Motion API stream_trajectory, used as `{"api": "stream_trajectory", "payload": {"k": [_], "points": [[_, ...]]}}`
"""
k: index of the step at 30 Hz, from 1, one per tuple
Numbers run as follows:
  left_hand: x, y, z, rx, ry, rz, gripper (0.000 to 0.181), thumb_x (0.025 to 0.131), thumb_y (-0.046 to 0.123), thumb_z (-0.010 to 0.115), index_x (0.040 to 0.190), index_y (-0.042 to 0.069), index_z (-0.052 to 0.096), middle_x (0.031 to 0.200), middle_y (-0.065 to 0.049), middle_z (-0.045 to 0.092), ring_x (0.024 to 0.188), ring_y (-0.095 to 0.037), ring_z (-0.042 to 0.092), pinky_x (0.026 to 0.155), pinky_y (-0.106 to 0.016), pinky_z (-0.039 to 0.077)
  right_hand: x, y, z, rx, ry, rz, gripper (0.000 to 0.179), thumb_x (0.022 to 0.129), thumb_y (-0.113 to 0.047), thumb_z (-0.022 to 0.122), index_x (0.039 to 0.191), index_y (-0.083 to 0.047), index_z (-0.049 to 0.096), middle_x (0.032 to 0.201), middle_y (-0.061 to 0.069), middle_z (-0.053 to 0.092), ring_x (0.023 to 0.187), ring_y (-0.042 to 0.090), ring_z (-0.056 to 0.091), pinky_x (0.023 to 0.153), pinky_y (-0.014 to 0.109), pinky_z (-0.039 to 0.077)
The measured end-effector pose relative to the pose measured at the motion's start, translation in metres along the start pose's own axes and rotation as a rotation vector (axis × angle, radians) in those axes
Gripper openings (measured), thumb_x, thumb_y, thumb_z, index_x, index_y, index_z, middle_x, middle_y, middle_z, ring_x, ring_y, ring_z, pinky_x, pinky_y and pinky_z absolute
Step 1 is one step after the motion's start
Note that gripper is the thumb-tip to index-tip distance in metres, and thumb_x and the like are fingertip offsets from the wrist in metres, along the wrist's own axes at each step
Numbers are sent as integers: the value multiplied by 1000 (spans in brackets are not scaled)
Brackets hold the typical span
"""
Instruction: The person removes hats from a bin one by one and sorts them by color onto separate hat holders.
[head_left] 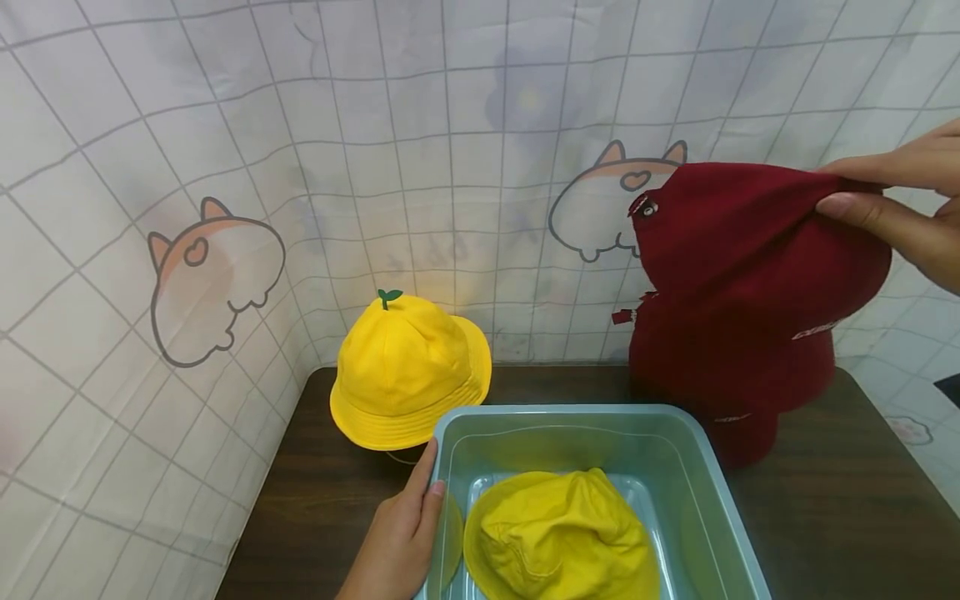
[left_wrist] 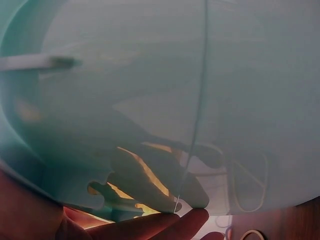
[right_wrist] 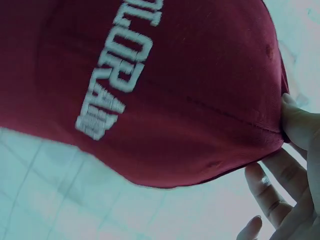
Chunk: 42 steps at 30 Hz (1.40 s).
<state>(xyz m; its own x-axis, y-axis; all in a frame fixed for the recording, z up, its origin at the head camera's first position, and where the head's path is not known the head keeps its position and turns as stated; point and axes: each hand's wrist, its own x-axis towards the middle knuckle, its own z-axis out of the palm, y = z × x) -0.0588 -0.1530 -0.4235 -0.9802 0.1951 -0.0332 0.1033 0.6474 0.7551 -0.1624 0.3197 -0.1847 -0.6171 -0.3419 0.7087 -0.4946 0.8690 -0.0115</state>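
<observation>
My right hand (head_left: 926, 167) pinches the raised red cap (head_left: 757, 225) by a bit of cloth at far right, thumb against forefinger, the other fingers spread off it. So narrow a hold could let it slip, or it might drag the lower red cap (head_left: 697, 367) askew. My left hand (head_left: 401, 529) lies straight-fingered along the left side of the blue tub (head_left: 562, 450); a careless shove might knock the far-left yellow hat (head_left: 401, 358).
</observation>
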Motion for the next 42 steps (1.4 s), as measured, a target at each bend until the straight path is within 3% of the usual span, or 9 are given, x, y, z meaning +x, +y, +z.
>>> {"api": "stream_trajectory", "payload": {"k": [6,10,13,15,17,19,21,33,42], "points": [[0,1,0,-21,-28,-12,57,111,32,43,164,22,23,137,-16,65,102,-16,68,92,-46,56,-1,33,10,-18,-72,10,23,95,-5,70,114,6,74,87,31,72,94,-34,28,84,-4,24],[0,1,2,-4,6,2,56,111,32,43,164,21,26,137,-15,65,103,-17,68,91,-45,57,-3,46,17,-2,-133,8,22,92,-2,73,112,6,75,84,28,73,87,-36,30,75,-8,29],[0,1,4,16,40,18,55,112,32,42,163,20,28,136,-14,66,103,-17,69,91,-43,57,-4,49,24,-16,-198,27,23,92,-5,74,112,4,75,83,25,74,79,-26,42,64,-6,33],[0,1,5,26,53,24,54,112,32,42,163,20,29,135,-14,66,103,-16,69,90,-42,57,-6,48,28,-61,-253,67,26,93,-10,74,115,3,75,84,25,74,81,-4,56,65,6,46],[0,1,5,30,51,24,54,112,32,41,163,20,29,135,-14,67,102,-16,69,89,-41,57,-10,46,34,-106,-301,112,29,94,-12,74,118,3,73,85,26,73,85,25,61,66,29,58],[1,1,4,29,46,23,54,112,33,41,163,20,28,135,-14,67,101,-15,69,89,-41,57,-13,43,41,-141,-345,151,32,95,-15,73,121,4,71,87,29,72,91,46,56,68,53,59],[1,1,4,26,42,22,54,112,33,41,163,21,28,134,-14,67,101,-15,69,89,-41,57,-17,40,48,-151,-369,168,33,94,-14,73,122,4,70,89,30,72,93,48,56,71,67,55],[1,0,4,15,17,-2,55,112,35,41,163,21,27,136,-15,66,99,-14,69,88,-41,57,-38,32,79,-166,-417,81,31,88,-20,80,114,-3,77,82,17,74,78,35,63,56,51,56],[1,0,3,31,33,-1,55,112,35,41,163,23,27,134,-15,67,95,-12,69,87,-39,57,-57,24,88,-134,-362,1,32,80,-20,87,109,-8,80,85,15,78,79,35,65,53,50,56]]}}
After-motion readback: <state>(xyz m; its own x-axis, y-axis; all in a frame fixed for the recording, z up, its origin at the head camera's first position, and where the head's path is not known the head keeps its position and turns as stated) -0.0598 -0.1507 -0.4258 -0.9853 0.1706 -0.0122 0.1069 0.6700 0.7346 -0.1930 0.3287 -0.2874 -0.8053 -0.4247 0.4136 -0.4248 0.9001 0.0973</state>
